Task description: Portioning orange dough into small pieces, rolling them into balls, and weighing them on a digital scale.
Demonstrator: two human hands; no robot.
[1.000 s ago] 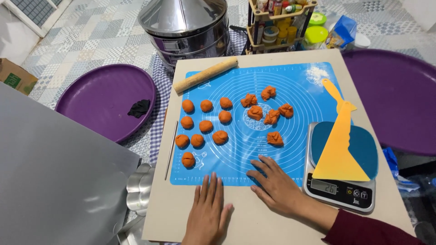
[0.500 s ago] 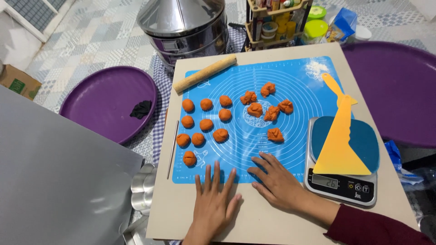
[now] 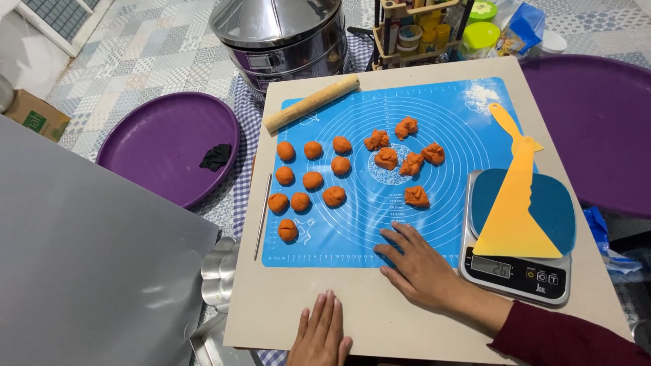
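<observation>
My right hand [image 3: 418,266] lies flat, fingers apart, on the front edge of a blue silicone mat [image 3: 444,125], holding nothing. My left hand [image 3: 321,333] rests open on the beige board [image 3: 285,305] near its front edge, below the mat. On the mat's left side lie several smooth orange dough balls [image 3: 312,180]. Several rough orange dough pieces [image 3: 400,159] sit around the mat's centre; the nearest piece [image 3: 416,196] is just beyond my right fingertips.
A kitchen scale [image 3: 522,234] with a yellow scraper [image 3: 517,203] stands at the right. A wooden rolling pin [image 3: 312,103] lies at the mat's far left, a thin metal rod [image 3: 262,215] along its left side. Purple trays [image 3: 159,146] [image 3: 600,129], a steel steamer [image 3: 285,37], a grey sheet [image 3: 81,257].
My left hand has slid back off the mat's front edge toward me. My right hand has stayed in place on the mat.
</observation>
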